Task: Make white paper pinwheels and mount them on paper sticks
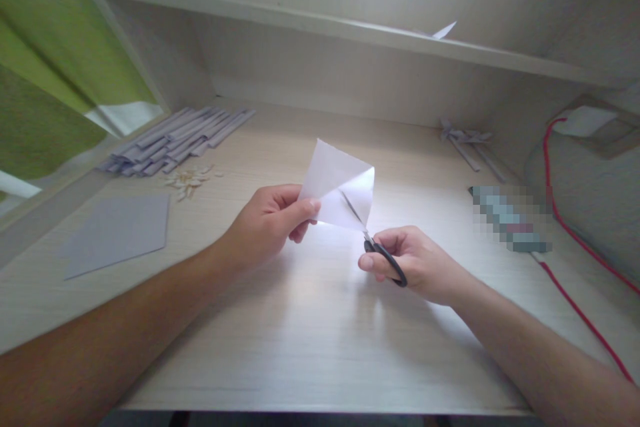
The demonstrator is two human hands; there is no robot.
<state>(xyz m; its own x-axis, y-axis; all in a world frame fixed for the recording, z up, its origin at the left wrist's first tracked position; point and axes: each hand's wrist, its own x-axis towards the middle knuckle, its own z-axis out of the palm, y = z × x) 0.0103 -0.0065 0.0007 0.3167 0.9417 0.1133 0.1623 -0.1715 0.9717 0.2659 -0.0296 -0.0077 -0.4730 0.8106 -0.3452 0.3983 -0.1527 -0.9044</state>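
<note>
In the middle of the view, a square sheet of white paper (327, 170) is held up above the desk, pinched at its left side between the thumb and fingers of my left hand (273, 220). My right hand (413, 260) is closed around the black handles of a pair of scissors (371, 245). The scissor blades point up and left and lie against the paper's lower right part. A bright line crosses the sheet there; whether it is a fold or a cut I cannot tell.
Rolled paper tubes (185, 137) are piled at the back left, beside small pale scraps (189, 178). Flat paper sheets (123, 230) lie at left. Two tubes with folded paper tops (467, 140) rest at back right. A blurred phone-like object (510, 220) and red cord (585, 317) lie right.
</note>
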